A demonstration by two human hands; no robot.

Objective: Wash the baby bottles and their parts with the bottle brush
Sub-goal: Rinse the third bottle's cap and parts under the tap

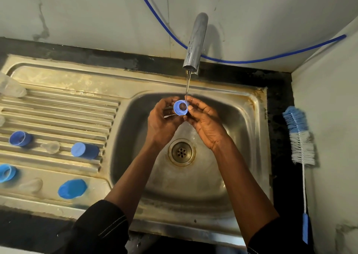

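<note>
Pale marbled walls (87, 11) are enclosing a dark counter (279, 137) that is carrying a stained steel sink (249, 106). Its ribbed drainboard (58, 108) is holding blue caps (85, 151) and clear teats (50, 147). A chrome tap (195, 42) is running a thin stream. The bottle brush (300, 137), with blue and white bristles, is lying on the counter right of the sink. The left hand (162, 122) and right hand (205, 125) are pinching a round blue screw ring (181, 108) under the stream, above the basin.

Drainboard (58, 102) holds blue caps (84, 150) and clear teats (50, 146) (bottle brush (301, 147) on counter (280, 118)).
</note>
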